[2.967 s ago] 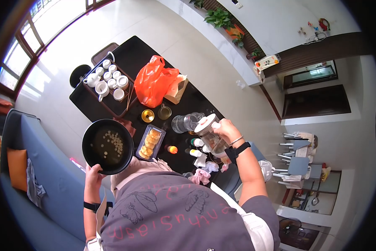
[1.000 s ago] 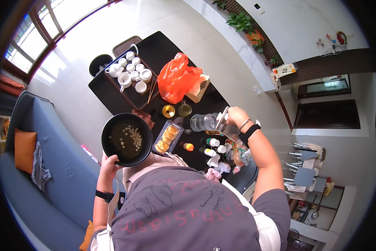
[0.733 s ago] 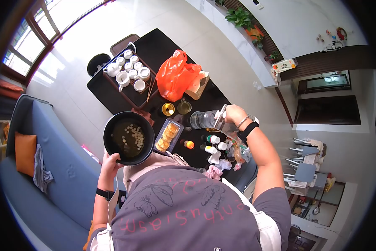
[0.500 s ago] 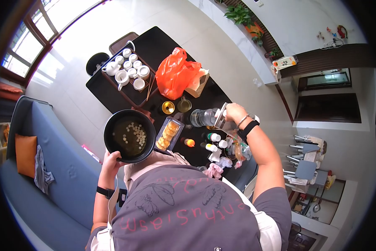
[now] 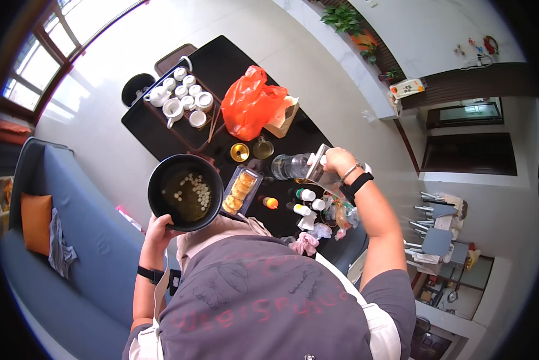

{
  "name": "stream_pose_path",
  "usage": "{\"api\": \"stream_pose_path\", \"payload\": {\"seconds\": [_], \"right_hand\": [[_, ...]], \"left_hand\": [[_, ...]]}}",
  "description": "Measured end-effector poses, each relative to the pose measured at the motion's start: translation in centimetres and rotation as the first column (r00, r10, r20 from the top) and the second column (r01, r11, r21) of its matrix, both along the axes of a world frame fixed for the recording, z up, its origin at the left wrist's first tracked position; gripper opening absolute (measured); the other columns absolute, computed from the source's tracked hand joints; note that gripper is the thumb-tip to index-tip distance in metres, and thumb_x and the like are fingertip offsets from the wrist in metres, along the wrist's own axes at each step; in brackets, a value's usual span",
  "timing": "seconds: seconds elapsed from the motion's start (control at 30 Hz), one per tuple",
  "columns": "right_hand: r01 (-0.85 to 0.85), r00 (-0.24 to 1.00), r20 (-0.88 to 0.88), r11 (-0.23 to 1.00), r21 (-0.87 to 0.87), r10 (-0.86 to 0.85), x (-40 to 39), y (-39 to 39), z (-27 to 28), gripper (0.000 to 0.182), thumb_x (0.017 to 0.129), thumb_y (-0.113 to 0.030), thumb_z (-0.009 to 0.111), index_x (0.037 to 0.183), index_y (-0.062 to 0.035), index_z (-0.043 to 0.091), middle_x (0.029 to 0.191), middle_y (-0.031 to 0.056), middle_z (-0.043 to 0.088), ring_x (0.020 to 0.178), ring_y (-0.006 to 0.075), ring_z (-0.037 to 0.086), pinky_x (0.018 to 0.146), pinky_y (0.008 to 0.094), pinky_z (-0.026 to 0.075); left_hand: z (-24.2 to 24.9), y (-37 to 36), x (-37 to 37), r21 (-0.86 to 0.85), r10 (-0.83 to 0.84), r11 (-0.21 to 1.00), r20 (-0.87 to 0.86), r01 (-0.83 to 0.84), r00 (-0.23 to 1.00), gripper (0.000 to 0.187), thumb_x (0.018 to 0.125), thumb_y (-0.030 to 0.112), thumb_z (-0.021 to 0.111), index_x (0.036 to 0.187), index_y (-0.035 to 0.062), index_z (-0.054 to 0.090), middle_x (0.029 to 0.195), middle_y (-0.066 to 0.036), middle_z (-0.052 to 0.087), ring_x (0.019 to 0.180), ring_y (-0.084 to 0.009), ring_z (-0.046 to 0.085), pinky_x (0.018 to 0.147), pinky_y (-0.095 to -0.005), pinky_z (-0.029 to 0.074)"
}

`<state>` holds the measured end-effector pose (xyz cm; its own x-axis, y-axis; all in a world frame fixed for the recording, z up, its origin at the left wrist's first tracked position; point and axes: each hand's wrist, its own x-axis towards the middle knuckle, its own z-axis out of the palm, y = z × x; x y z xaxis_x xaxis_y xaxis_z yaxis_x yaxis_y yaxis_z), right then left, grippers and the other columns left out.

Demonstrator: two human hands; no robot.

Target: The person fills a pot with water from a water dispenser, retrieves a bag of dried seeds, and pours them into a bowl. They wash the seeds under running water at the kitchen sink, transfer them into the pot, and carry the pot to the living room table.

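My left hand [image 5: 160, 231] grips the edge of a dark round bowl [image 5: 185, 213], which holds liquid with small pale round pieces. Over the right side of the black table, my right hand [image 5: 340, 162] is closed on a clear container [image 5: 320, 171], whose full shape is hard to make out. Beside that container lies a large clear bottle or jar [image 5: 289, 167]. A clear tray of golden pastries [image 5: 240, 191] sits between my hands, with an orange-capped bottle [image 5: 271, 203] close by.
The black table [image 5: 221, 57] bears a tray of white teacups [image 5: 194, 90], a red plastic bag [image 5: 251, 105], a gold tin [image 5: 239, 152], a glass mug [image 5: 263, 147], white-capped bottles [image 5: 306, 195] and crumpled bags [image 5: 305, 243]. A blue sofa [image 5: 83, 210] stands left.
The view has shifted very slightly. Both hands keep their holds, and the bowl and clear container stay in nearly the same places.
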<state>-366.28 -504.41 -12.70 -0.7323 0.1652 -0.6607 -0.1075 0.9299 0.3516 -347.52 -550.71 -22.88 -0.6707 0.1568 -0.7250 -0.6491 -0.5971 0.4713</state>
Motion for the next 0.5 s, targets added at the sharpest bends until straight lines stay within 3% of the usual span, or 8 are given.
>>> {"api": "stream_pose_path", "payload": {"seconds": [0.1,0.17,0.23,0.3,0.37,0.43,0.5], "right_hand": [[0.071,0.997,-0.030,0.997,-0.025,-0.072,0.9,1.6,0.9,0.033,0.067,-0.025,0.067,0.092,-0.0024,0.068,0.098,0.0197,0.064,0.093,0.0321,0.062,0.081,0.0382,0.050],[0.103,0.990,-0.083,0.985,-0.138,-0.115,2.4,2.4,2.1,0.034,0.067,-0.026,0.068,0.091,-0.0013,0.067,0.095,0.0215,0.064,0.091,0.0330,0.063,0.080,0.0396,0.050],[0.177,0.978,-0.084,0.975,-0.136,-0.189,4.1,3.4,2.7,0.033,0.069,-0.024,0.066,0.093,-0.0023,0.067,0.098,0.0225,0.063,0.095,0.0327,0.062,0.083,0.0385,0.049],[0.307,0.887,-0.240,0.891,-0.334,-0.395,6.7,7.0,0.9,0.034,0.067,-0.027,0.068,0.084,0.0028,0.066,0.084,0.0226,0.065,0.079,0.0335,0.065,0.072,0.0397,0.051],[0.397,0.838,-0.217,0.831,-0.390,-0.501,9.7,9.2,0.2,0.034,0.068,-0.027,0.068,0.083,0.0034,0.065,0.079,0.0213,0.064,0.073,0.0302,0.065,0.067,0.0371,0.050],[0.454,0.719,-0.189,0.658,-0.601,-0.669,13.8,10.1,0.5,0.029,0.071,-0.024,0.068,0.084,0.0020,0.064,0.073,0.0149,0.064,0.066,0.0231,0.063,0.063,0.0336,0.050],[0.565,0.483,0.117,0.206,-0.799,-0.868,19.4,12.6,-3.0,0.035,0.074,-0.018,0.070,0.102,-0.0011,0.059,0.081,0.0039,0.063,0.064,0.0117,0.058,0.054,0.0261,0.048]], "left_hand": [[-0.1,0.3,0.0,0.005,-0.021,1.000,-0.017,0.021,1.000,0.048,0.066,-0.002,0.043,0.113,-0.0104,0.046,0.099,-0.021,0.059,0.079,-0.0343,0.064,0.069,-0.0520,0.057],[0.4,0.5,-0.2,0.004,0.026,1.000,0.034,-0.026,0.999,0.062,0.064,-0.004,0.041,0.125,0.0007,0.033,0.098,-0.020,0.056,0.077,-0.0341,0.065,0.062,-0.0495,0.058],[0.9,0.6,-0.6,0.007,0.004,1.000,0.031,-0.004,1.000,0.063,0.064,-0.004,0.041,0.125,0.0003,0.032,0.099,-0.020,0.056,0.080,-0.0347,0.065,0.063,-0.0486,0.059],[1.0,0.6,-0.9,0.014,-0.058,0.998,0.071,0.057,0.996,0.061,0.064,-0.004,0.041,0.124,-0.0011,0.034,0.099,-0.019,0.056,0.082,-0.0349,0.064,0.063,-0.0477,0.059],[1.5,1.1,-1.4,0.011,-0.076,0.997,0.051,0.076,0.996,0.057,0.064,-0.004,0.042,0.121,-0.0023,0.038,0.099,-0.019,0.057,0.082,-0.0347,0.064,0.065,-0.0477,0.058],[1.5,1.5,-1.8,0.005,-0.108,0.994,0.037,0.108,0.993,0.053,0.065,-0.004,0.042,0.119,-0.0036,0.041,0.099,-0.019,0.057,0.082,-0.0345,0.064,0.066,-0.0477,0.058],[1.0,1.7,-2.2,-0.015,-0.129,0.992,0.021,0.129,0.991,0.044,0.068,-0.003,0.044,0.111,-0.0067,0.047,0.097,-0.020,0.058,0.081,-0.0339,0.065,0.069,-0.0476,0.057]]}}
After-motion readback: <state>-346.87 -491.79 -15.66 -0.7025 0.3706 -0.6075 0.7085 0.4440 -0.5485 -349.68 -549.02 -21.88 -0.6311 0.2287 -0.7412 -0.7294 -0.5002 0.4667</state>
